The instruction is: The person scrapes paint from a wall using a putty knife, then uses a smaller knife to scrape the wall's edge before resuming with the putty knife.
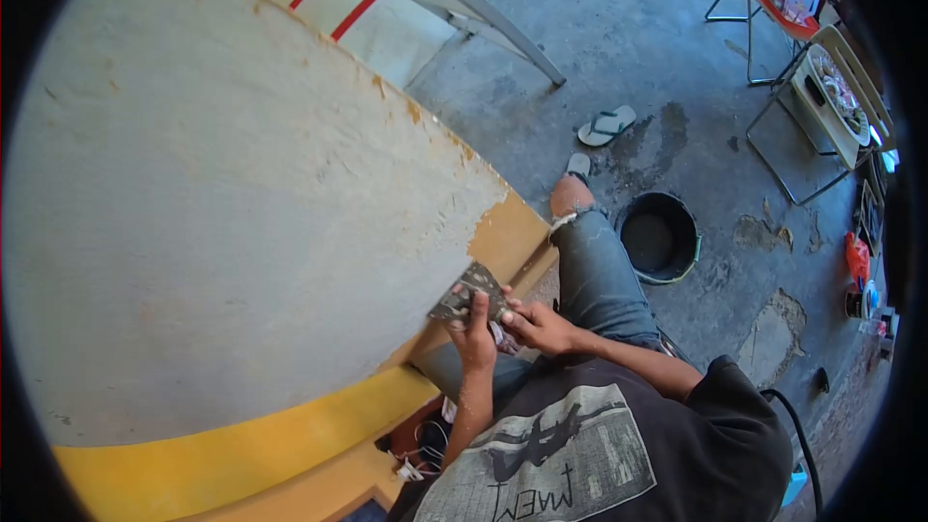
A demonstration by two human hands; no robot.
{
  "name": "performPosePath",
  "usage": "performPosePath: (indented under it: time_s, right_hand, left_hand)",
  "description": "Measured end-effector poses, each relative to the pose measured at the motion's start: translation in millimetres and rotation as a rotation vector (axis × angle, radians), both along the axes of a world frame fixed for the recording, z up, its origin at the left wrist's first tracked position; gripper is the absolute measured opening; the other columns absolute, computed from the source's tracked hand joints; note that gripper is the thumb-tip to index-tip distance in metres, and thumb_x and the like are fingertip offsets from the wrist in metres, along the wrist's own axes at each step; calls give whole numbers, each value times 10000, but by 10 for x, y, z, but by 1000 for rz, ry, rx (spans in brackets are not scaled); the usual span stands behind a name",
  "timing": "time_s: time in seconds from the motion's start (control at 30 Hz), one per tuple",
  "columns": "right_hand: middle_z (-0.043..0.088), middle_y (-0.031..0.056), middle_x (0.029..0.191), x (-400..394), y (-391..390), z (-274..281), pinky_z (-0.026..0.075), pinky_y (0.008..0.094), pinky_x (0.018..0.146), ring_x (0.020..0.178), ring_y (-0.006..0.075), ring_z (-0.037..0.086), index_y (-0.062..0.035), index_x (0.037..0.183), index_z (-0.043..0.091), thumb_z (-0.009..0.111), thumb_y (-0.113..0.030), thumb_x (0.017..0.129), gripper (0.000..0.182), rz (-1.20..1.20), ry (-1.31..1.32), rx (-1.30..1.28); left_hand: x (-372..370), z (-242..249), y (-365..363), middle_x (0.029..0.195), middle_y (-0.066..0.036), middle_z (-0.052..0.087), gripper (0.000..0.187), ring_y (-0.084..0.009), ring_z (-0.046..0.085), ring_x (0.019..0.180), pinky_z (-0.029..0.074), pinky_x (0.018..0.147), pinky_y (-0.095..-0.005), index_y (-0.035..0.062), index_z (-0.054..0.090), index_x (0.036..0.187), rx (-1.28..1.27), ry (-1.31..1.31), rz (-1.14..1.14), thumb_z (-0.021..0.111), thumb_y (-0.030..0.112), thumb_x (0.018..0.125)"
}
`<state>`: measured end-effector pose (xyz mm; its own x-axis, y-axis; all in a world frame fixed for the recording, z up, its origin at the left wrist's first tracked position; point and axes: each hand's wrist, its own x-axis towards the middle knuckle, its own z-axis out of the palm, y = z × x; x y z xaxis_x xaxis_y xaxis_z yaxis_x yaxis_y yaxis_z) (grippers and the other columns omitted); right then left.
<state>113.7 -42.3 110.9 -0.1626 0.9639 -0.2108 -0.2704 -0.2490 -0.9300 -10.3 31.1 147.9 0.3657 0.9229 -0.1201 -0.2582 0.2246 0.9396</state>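
Observation:
A flat grey scraper-like plate (476,292), speckled with pale material, is held between my two hands close to the wall's edge. My left hand (476,333) is closed on it, the thumb lying up over its face. At its right end my right hand (534,323) is closed, with thumb and fingers at the plate. Below the plate, a bit of pinkish cloth or paper (503,338) shows between the hands. The grey-white wall surface (261,203) has flaking paint and a bare orange-tan patch (507,237) near its corner.
A black bucket (659,237) stands on the concrete floor right of my knee. A sandal (606,126) lies beyond my foot. A ladder (454,0) stands at the top. Folding chairs (822,116) holding items are at the right. A yellow band (242,435) runs along the lower left.

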Motion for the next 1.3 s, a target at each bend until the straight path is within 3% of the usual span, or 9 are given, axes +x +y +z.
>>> performPosePath:
  time_s: [0.37, 0.47, 0.53, 0.73, 0.8, 0.9, 1.0, 1.17, 1.3]
  right_hand:
    - [530, 16, 649, 9, -4, 99, 523, 286, 582, 608, 103, 569, -3, 801, 542, 432, -429, 1022, 492, -42, 67, 45]
    - [535, 24, 643, -24, -30, -154, 516, 287, 582, 594, 102, 563, -1, 805, 558, 432, -424, 1023, 492, -23, 104, 50]
    - [535, 19, 637, -34, -4, -35, 506, 287, 580, 588, 99, 558, -7, 816, 570, 430, -426, 1024, 489, -60, 88, 18]
    - [511, 16, 636, 42, -11, 108, 474, 277, 531, 580, 110, 544, 3, 829, 570, 417, -448, 1023, 515, -42, 92, 52]
    - [509, 7, 616, 59, -12, 187, 464, 275, 528, 581, 100, 536, 1, 832, 578, 419, -451, 1023, 516, -69, 68, 33]
    - [532, 26, 630, 134, 23, 312, 538, 291, 582, 604, 114, 587, 16, 850, 585, 422, -468, 1015, 536, 16, 42, 76]
    - [536, 30, 619, 44, 3, 62, 501, 285, 545, 588, 118, 595, 22, 862, 593, 436, -481, 1009, 547, -73, 35, 128]
    - [591, 65, 646, 183, -15, 466, 505, 301, 556, 606, 138, 622, 48, 881, 598, 456, -436, 1012, 521, -39, -19, 75]
    - [634, 82, 700, 178, -3, 214, 521, 305, 578, 628, 142, 638, 75, 977, 609, 473, -412, 1010, 507, -66, -124, 84]
  left_hand:
    - [-34, -54, -47, 954, -144, 619, 346, -254, 663, 792, 590, 651, -393, 47, 419, 1250, -15, 3, 39, 585, 118, 955]
    - [56, -107, 28, 996, -127, 606, 347, -254, 658, 851, 592, 641, -390, 50, 417, 1252, 45, -12, 23, 582, 132, 959]
    - [171, 228, -58, 898, -160, 668, 196, -224, 682, 745, 568, 660, -321, -25, 521, 1064, 30, -37, 81, 591, 118, 950]
    - [147, 184, -12, 901, -179, 671, 205, -228, 681, 692, 565, 618, -324, -8, 505, 1088, 29, -39, 60, 584, 131, 960]
    - [136, 280, -36, 994, -141, 601, 311, -257, 659, 840, 600, 657, -398, 42, 432, 1217, 4, -11, 7, 581, 133, 960]
    - [159, 343, -56, 984, -134, 602, 288, -251, 656, 839, 602, 649, -390, 35, 450, 1184, 34, -11, 26, 590, 138, 954]
    - [111, 200, 14, 998, -122, 597, 285, -254, 653, 847, 608, 652, -401, 30, 457, 1175, 90, -15, -9, 592, 144, 951]
    - [146, 270, -43, 1010, -119, 584, 299, -261, 649, 866, 606, 654, -418, 37, 448, 1202, 26, -32, 28, 587, 128, 953]
    - [114, 57, -34, 1003, -109, 585, 298, -263, 650, 862, 604, 652, -419, 65, 444, 1221, 25, -65, 18, 575, 138, 963]
